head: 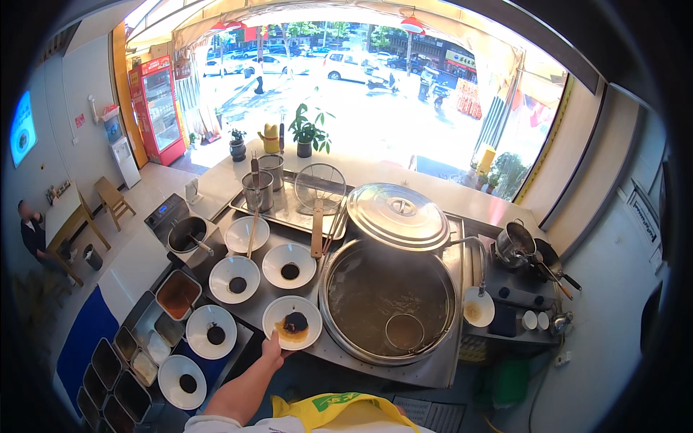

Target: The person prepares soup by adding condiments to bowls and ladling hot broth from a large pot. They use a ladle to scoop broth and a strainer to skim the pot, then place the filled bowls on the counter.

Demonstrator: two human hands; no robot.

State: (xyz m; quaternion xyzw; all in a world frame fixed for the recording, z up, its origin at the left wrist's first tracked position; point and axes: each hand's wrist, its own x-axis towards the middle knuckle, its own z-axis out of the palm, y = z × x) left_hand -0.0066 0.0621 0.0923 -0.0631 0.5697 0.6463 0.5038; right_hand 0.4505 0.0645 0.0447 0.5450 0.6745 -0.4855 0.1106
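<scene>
My left hand (274,352) grips the near rim of a white bowl (312,312), thumb over its edge. Dark sauce (295,321) and an amber liquid lie in the bottom of that bowl. It is beside a wide steel stockpot (326,331) of steaming, cloudy liquid. A round strainer (405,332) sits in the liquid near the pot's front. Other white bowls with dark sauce stand to the left and behind, among them one bowl (279,258) directly behind the held bowl and another bowl (196,320) at its left. My right hand is out of view.
A steel lid (398,214) leans behind the stockpot. Wire strainer baskets (257,192) and a skimmer (319,189) rest on a tray. Condiment pans (178,295) line the left side. A faucet (481,260) hangs over a bowl at right. A person (33,230) sits far left.
</scene>
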